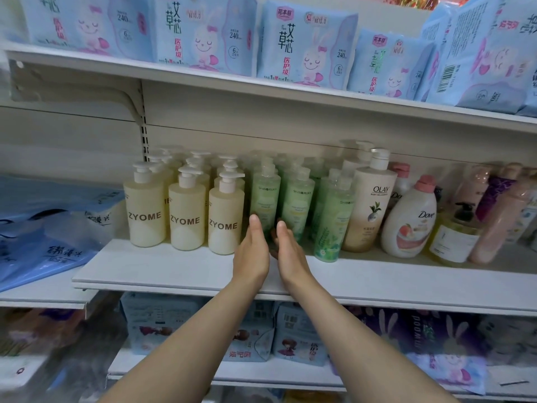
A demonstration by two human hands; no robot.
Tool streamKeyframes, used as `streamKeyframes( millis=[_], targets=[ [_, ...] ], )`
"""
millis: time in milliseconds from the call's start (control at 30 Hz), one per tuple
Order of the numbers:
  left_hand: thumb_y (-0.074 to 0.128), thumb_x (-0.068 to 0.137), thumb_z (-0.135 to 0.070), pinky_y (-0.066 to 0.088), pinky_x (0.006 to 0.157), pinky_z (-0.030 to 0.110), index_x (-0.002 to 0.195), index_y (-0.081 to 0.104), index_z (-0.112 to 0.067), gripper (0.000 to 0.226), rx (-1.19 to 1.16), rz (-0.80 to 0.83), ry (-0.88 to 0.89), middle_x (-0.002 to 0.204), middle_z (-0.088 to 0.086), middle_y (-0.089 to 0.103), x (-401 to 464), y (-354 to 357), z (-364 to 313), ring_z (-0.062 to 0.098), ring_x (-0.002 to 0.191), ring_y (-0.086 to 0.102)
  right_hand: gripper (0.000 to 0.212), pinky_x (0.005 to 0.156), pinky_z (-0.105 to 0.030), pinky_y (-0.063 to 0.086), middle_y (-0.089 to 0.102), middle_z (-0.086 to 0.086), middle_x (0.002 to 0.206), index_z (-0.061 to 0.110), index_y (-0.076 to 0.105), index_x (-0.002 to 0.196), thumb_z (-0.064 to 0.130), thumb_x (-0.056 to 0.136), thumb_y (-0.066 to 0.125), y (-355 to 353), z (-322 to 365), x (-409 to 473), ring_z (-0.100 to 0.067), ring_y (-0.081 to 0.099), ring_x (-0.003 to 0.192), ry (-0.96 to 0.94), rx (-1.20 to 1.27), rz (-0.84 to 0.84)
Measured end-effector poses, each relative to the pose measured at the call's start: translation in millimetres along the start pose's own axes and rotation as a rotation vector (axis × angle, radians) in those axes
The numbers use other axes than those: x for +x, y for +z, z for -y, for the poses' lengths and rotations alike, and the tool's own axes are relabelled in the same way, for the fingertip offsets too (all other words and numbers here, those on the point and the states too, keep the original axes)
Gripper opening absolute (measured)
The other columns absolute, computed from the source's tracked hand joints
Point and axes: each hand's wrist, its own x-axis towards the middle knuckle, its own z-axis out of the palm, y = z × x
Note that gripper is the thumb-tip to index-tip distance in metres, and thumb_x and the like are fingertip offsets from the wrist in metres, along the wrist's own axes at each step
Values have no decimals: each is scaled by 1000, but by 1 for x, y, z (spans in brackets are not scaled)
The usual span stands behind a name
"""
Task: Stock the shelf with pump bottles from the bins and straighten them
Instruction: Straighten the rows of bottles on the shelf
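On the white middle shelf (180, 271) stand rows of cream ZYOME pump bottles (186, 216) at the left and green pump bottles (297, 205) beside them. My left hand (252, 251) and my right hand (287, 248) reach in side by side, fingers straight, palms facing each other. They flank the base of the front green bottle (265, 199) next to the ZYOME row. Both hands seem to touch its lower part; the bottle's foot is hidden behind them.
Right of the green bottles stand an Olay bottle (370, 205), a Dove bottle (409, 222) and several pink and yellow bottles. Blue packs (49, 228) lie at the left. Packaged pads fill the shelf above (302, 45) and below (252, 338).
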Motion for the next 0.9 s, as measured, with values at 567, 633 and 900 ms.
streamKeyframes(
  millis=[567, 633, 900],
  targets=[
    [14, 98, -70, 28, 101, 25, 148, 44, -33, 69, -12, 21, 7, 152, -4, 47, 7, -4, 7, 17, 139, 41, 85, 116, -44, 36, 50, 6, 146, 31, 46, 144, 83, 78, 30, 0, 1, -5, -12, 47, 134, -29, -18, 4],
    [15, 97, -71, 28, 100, 25, 148, 45, -34, 70, -5, 24, 14, 151, -4, 47, 7, -4, 8, 16, 139, 41, 83, 115, -44, 37, 51, 6, 145, 33, 46, 142, 84, 79, 29, 0, 0, -6, -12, 47, 133, -37, -40, 2],
    [14, 95, -74, 29, 100, 26, 146, 46, -36, 72, 9, 32, 28, 150, -5, 49, 6, -2, 10, 13, 136, 43, 84, 117, -41, 34, 45, 10, 151, 34, 37, 151, 82, 82, 28, -1, -1, -6, -9, 42, 137, -56, -50, -1]
  ],
)
